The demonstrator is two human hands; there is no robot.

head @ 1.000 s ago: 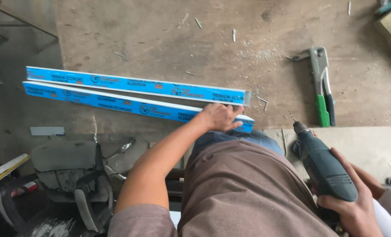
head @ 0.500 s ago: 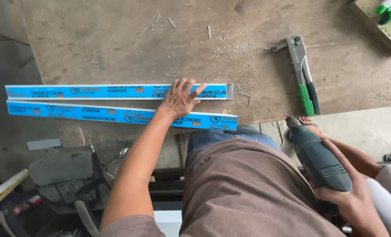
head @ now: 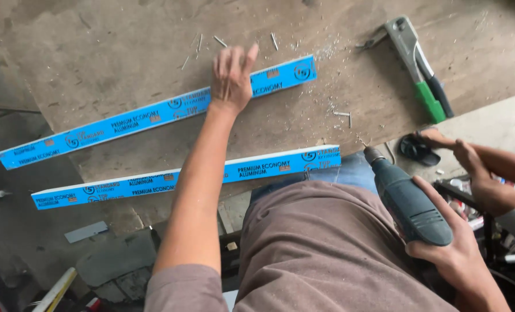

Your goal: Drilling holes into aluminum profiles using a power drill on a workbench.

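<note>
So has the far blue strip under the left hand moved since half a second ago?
Yes. The far blue strip has been pushed away from the near blue strip, deeper onto the plywood board; earlier they lay almost side by side. The left hand rests on it.

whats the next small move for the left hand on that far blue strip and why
Probably slide the far strip back toward the near strip. The left hand lies flat on it, it sits angled and apart from the near one, and the right hand holds the drill idle off the board.
</note>
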